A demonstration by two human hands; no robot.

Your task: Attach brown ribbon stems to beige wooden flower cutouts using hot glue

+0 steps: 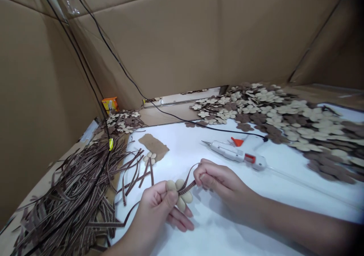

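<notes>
My left hand (167,206) pinches a cream felt flower (186,197) between thumb and fingers, its petals showing beyond the thumb. A brown stitched ribbon (186,187) lies across the flower's middle and loops up to the right. The fingers of my right hand (213,176) are closed on that ribbon's far part, a short way right of the flower. Behind my right hand, a white glue gun (233,153) with a red trigger lies on its side, nozzle to the left. Another cream flower (149,158) with ribbon strips rests beyond my left hand.
A large heap of brown ribbons (76,195) covers the left side. Cream and brown felt flowers (270,115) are piled at the right. A torn cardboard piece (155,146) lies on the white surface (182,142). A black cable (182,118) crosses the back, and cardboard walls (176,40) surround the table.
</notes>
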